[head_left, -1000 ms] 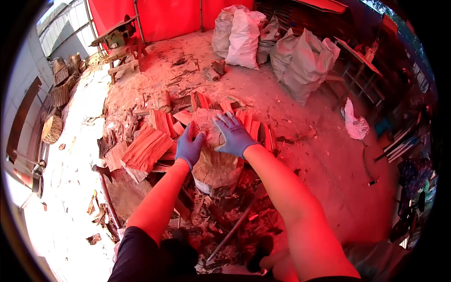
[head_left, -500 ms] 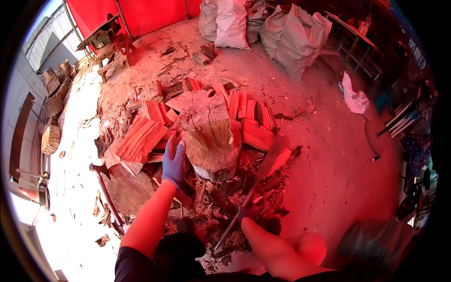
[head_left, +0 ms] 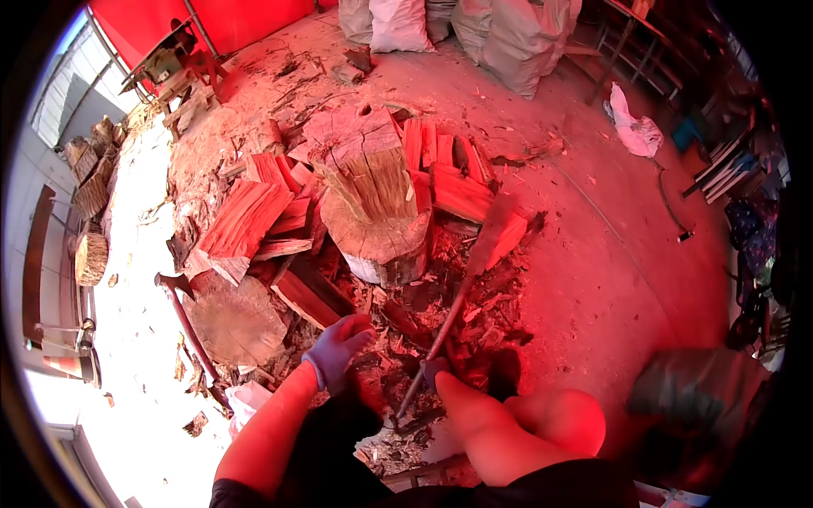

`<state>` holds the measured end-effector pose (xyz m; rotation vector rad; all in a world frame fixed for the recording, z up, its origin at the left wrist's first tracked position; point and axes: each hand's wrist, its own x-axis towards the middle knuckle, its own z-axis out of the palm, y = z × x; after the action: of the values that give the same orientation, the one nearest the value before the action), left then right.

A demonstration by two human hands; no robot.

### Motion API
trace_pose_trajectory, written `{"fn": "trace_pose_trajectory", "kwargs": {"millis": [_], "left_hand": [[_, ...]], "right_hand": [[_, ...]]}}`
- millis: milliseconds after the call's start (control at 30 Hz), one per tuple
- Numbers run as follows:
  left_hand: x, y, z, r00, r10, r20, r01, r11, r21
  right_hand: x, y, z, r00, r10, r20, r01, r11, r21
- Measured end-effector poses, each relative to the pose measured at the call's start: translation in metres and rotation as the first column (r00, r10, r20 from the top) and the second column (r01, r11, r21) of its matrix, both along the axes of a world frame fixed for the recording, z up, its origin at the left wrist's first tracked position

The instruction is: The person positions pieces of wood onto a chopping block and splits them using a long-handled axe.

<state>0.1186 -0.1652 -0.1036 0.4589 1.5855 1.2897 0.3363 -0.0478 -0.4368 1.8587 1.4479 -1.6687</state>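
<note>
My right hand (head_left: pixel 434 372), in a dark glove, is closed around the wooden handle of a long-handled axe (head_left: pixel 449 326). The dark axe head (head_left: pixel 498 222) points away from me, to the right of the chopping block (head_left: pixel 385 264). On that block stands a thick, cracked log chunk (head_left: pixel 368 165) with a rough split side. My left hand (head_left: pixel 339 345), in a blue-grey glove, hovers below the block, fingers apart and nothing visible in them. Beyond it, a split piece of firewood (head_left: pixel 312 292) leans left of the block.
Split firewood (head_left: pixel 247 218) lies around the block. At left are a second axe (head_left: pixel 190 326), a flat stump (head_left: pixel 237 322) and stacked logs (head_left: pixel 93 169). Full sacks (head_left: pixel 521 42) stand at the back. Bark and chips litter the floor by my feet.
My left hand has drawn back from the block's left side toward my body, uncovering the split piece there. My right hand keeps its hold on the axe. The view has tilted down.
</note>
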Motion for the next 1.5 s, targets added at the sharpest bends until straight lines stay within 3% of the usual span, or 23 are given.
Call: {"fn": "trace_pose_trajectory", "kwargs": {"millis": [67,100,167,200,267,300,367,400,467,500,567,667,700,767,800,833,867,933,1033,1200,1300,1367,1500], "left_hand": [[0.022,-0.008,-0.017,0.997,-0.064,0.032,0.065,0.997,-0.048],[0.033,-0.016,-0.039,0.994,-0.102,0.048,0.106,0.992,-0.074],[0.062,-0.026,-0.035,0.756,-0.468,-0.457,0.264,0.858,-0.441],[0.081,-0.036,-0.039,0.703,-0.5,-0.505,0.228,0.832,-0.506],[0.123,-0.035,-0.023,0.745,-0.541,-0.391,0.236,0.762,-0.604],[0.133,-0.041,-0.1,0.855,-0.472,-0.213,0.314,0.8,-0.512],[0.183,-0.018,-0.078,0.949,-0.165,0.27,0.27,0.866,-0.42],[0.196,-0.006,-0.049,0.956,-0.163,0.243,0.254,0.877,-0.408],[0.224,0.003,0.037,0.957,-0.223,-0.186,0.122,0.889,-0.441],[0.228,-0.001,0.069,0.956,-0.211,-0.203,0.107,0.898,-0.427],[0.251,-0.01,0.11,0.69,-0.3,-0.659,0.061,0.931,-0.36],[0.284,-0.035,0.133,0.394,0.161,-0.905,-0.212,0.974,0.081],[0.286,-0.04,0.124,0.378,0.163,-0.911,-0.212,0.974,0.087],[0.291,-0.048,0.091,0.89,-0.162,-0.427,0.123,0.985,-0.118],[0.304,-0.059,0.096,0.889,-0.163,-0.429,0.124,0.985,-0.118],[0.316,-0.07,0.109,0.996,-0.08,-0.038,0.083,0.992,0.097],[0.328,-0.076,0.12,0.927,-0.068,0.37,-0.039,0.961,0.273],[0.35,-0.081,0.116,0.916,-0.074,0.393,-0.091,0.918,0.385],[0.357,-0.074,0.082,0.995,0.085,0.058,-0.102,0.895,0.434],[0.353,-0.057,0.055,0.934,0.328,0.143,-0.348,0.925,0.15],[0.346,-0.053,0.045,0.84,0.482,-0.248,-0.455,0.876,0.161],[0.324,-0.051,0.094,0.755,0.51,-0.412,-0.452,0.86,0.236],[0.227,0.008,0.29,0.655,0.545,-0.523,-0.113,0.755,0.645]], "right_hand": [[0.0,0.0,0.008,0.992,0.021,-0.125,-0.03,0.997,-0.076],[0.001,-0.002,0.018,0.963,-0.182,-0.199,0.143,0.97,-0.196],[-0.008,0.0,0.059,0.886,-0.369,-0.281,0.279,0.908,-0.312],[-0.01,-0.004,0.095,0.813,-0.513,-0.276,0.422,0.845,-0.329],[-0.013,-0.003,0.148,0.715,-0.632,-0.298,0.535,0.77,-0.347],[-0.012,0.001,0.169,0.721,-0.59,-0.364,0.509,0.807,-0.301],[-0.007,0.011,0.187,0.713,-0.583,-0.389,0.505,0.812,-0.291],[-0.009,0.022,0.186,0.701,-0.615,-0.36,0.522,0.787,-0.328],[0.01,0.037,0.22,0.694,-0.553,-0.461,0.407,0.83,-0.382],[0.015,0.051,0.225,0.679,-0.603,-0.419,0.326,0.759,-0.564],[0.025,0.048,0.264,0.606,-0.599,-0.523,0.268,0.773,-0.575],[0.051,0.024,0.344,0.488,-0.632,-0.602,0.22,0.756,-0.616],[0.054,0.02,0.349,0.437,-0.652,-0.619,0.151,0.732,-0.664],[0.066,0.011,0.357,0.375,-0.678,-0.632,0.081,0.703,-0.707],[0.076,0.006,0.364,0.362,-0.653,-0.665,0.015,0.718,-0.696],[0.081,0.004,0.376,0.341,-0.622,-0.705,-0.053,0.736,-0.675],[0.086,0.002,0.386,0.318,-0.59,-0.742,-0.12,0.751,-0.649],[0.106,-0.012,0.423,0.302,-0.466,-0.832,-0.146,0.84,-0.523],[0.099,-0.011,0.471,0.452,-0.259,-0.853,-0.098,0.936,-0.337],[0.045,-0.01,0.488,0.523,-0.082,-0.849,-0.067,0.988,-0.137],[0.04,-0.027,0.514,0.548,-0.02,-0.836,-0.054,0.997,-0.059],[0.037,-0.032,0.55,0.39,0.119,-0.913,-0.043,0.993,0.111],[0.023,-0.01,0.745,-0.145,0.44,-0.886,0.165,0.894,0.417]]}}
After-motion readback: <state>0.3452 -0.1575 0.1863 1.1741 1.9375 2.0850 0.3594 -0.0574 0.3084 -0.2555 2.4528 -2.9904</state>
